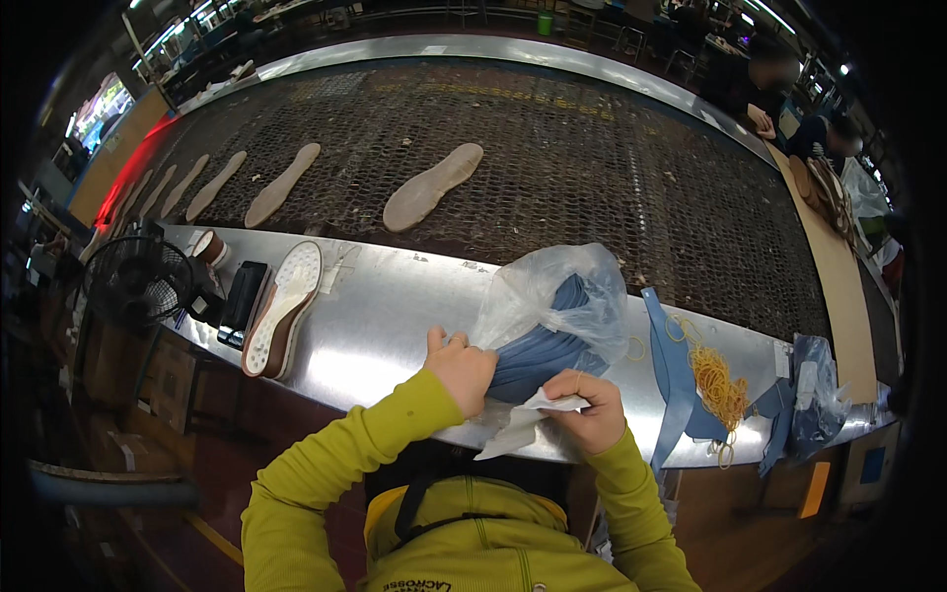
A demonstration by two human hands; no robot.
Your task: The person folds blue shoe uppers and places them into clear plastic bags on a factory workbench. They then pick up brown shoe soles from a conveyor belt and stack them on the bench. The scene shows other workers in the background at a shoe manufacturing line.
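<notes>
In front of me on the metal ledge lies a clear plastic bag [587,259] with a bundle of blue strips [543,357] in it. The strips fan out toward me from the bag. My left hand [462,373] is closed at the left end of the bundle; its fingertips are partly hidden. To the right of it, my right hand [594,412] pinches a crumpled white sheet of paper [523,426] between thumb and fingers, close against the strips. The sheet hangs over the ledge's near edge.
Beyond the metal ledge [370,326], a wide mesh conveyor [592,158] carries several insoles [434,187]. Left are a shoe sole [286,311], a black stapler-like tool [244,296] and a fan [138,279]. Right are yellow rubber bands [718,385] and loose blue strips [673,385]. People sit far right.
</notes>
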